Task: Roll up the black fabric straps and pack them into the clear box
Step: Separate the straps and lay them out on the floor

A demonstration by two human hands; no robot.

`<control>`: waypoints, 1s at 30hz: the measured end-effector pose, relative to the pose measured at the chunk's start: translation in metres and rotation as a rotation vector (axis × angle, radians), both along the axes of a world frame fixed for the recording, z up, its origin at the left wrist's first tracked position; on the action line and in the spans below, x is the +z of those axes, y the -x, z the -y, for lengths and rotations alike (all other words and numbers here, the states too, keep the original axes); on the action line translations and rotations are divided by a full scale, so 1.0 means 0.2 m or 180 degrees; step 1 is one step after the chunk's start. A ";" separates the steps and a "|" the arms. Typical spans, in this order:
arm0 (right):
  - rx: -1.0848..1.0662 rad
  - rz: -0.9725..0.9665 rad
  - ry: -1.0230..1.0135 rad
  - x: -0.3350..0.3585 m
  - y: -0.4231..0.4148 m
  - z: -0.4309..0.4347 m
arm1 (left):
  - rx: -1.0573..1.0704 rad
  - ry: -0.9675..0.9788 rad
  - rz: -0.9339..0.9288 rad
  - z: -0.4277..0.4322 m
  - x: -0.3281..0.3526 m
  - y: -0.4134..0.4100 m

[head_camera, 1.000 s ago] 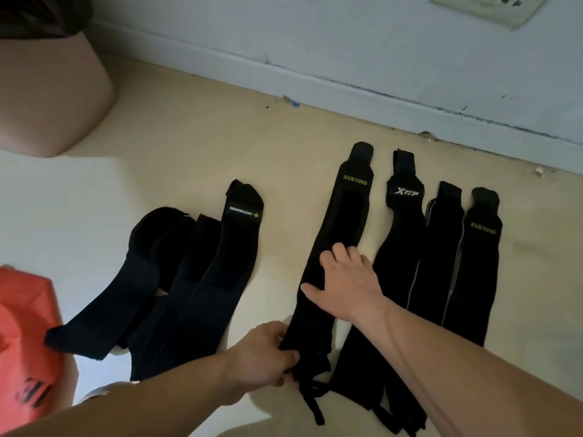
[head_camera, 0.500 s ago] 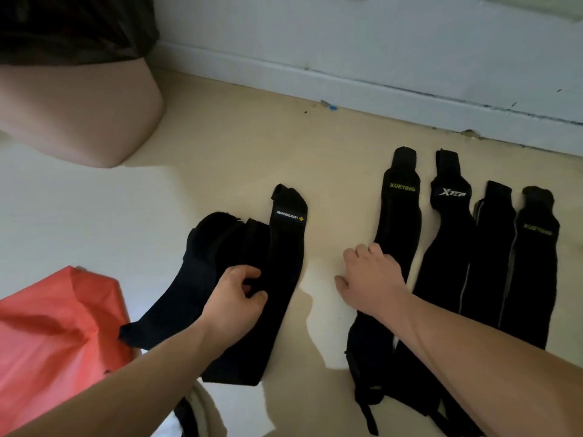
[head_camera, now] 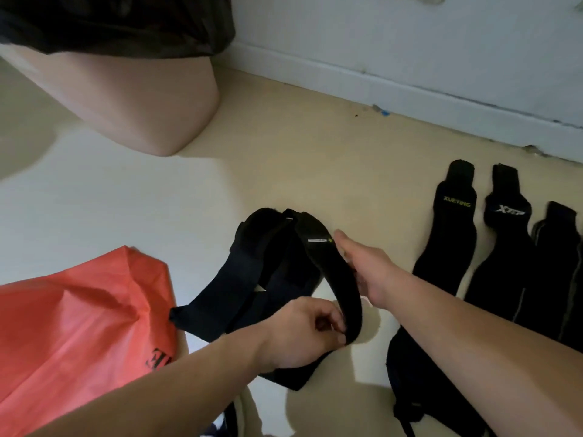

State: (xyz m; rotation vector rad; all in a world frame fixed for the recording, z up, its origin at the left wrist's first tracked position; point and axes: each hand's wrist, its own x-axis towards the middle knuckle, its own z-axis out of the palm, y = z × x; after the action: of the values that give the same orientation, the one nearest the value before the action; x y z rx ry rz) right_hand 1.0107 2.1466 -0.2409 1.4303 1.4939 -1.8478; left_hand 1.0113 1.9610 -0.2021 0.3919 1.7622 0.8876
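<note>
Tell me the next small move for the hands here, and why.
Probably start rolling: the left hand pinches the near end of the labelled strap, the right hand steadies its middle, and it hangs arched, still unrolled.

A black strap (head_camera: 449, 234) lying on the floor is showing "XUEYING" in yellow-green letters near its far end. The strap just beside it (head_camera: 501, 244) is carrying a white logo, seemingly "XTEP". A lifted strap (head_camera: 328, 263) is bearing a small white label, too blurred to read. The red bag (head_camera: 79, 326) is showing black lettering, partly hidden and illegible.
</note>
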 end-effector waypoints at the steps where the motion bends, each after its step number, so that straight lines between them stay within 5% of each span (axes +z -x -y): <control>1: 0.0014 -0.0003 0.0129 0.02 0.01 -0.01 | -0.0160 -0.0007 0.0132 0.01 0.02 0.00; 4: 0.0186 0.0025 0.0459 0.06 0.01 -0.02 | -0.0094 0.0057 0.0335 0.05 0.04 0.05; 9: 0.0239 -0.0250 0.0532 0.11 -0.01 -0.03 | 0.1602 0.0497 -0.0902 0.11 -0.07 0.30; 21: 0.1130 -0.0424 0.0752 0.15 -0.08 -0.10 | 0.1536 0.0038 -0.0199 -0.08 0.00 0.31; 30: -0.0014 -0.0799 0.1019 0.17 -0.04 -0.16 | 0.1314 -0.0164 0.0581 0.09 -0.02 0.17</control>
State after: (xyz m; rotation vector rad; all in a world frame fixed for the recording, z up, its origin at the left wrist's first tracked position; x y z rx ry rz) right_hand 1.0191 2.1785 -0.2077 1.0861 1.2242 -2.2154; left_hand 0.9770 1.9424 -0.2057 -0.0270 1.6785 1.2206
